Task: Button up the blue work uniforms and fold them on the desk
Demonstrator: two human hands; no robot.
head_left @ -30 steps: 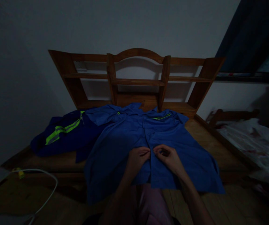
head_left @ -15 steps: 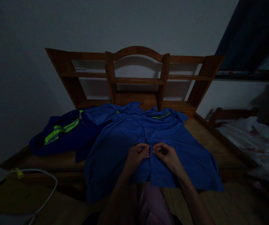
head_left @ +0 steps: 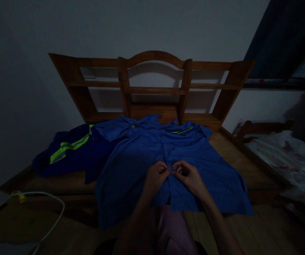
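Observation:
A blue work shirt (head_left: 131,166) lies spread face up on a wooden bed platform (head_left: 232,152), its hem hanging over the near edge. My left hand (head_left: 155,177) and my right hand (head_left: 188,177) meet at the shirt's front placket, low down in the middle. Both hands are closed in a pinch on the two edges of the placket, fingertips almost touching. Whatever small part sits between the fingertips is too dark to make out.
A darker blue garment with yellow-green reflective stripes (head_left: 70,148) lies bunched at the left of the platform. A wooden headboard with shelves (head_left: 154,88) stands behind. A white cable (head_left: 48,202) loops on the floor at left. Pale crumpled bedding (head_left: 282,159) lies at right.
Both hands have shifted slightly up the placket, still pinching it together. The view has tilted a little; the shirt lies as before.

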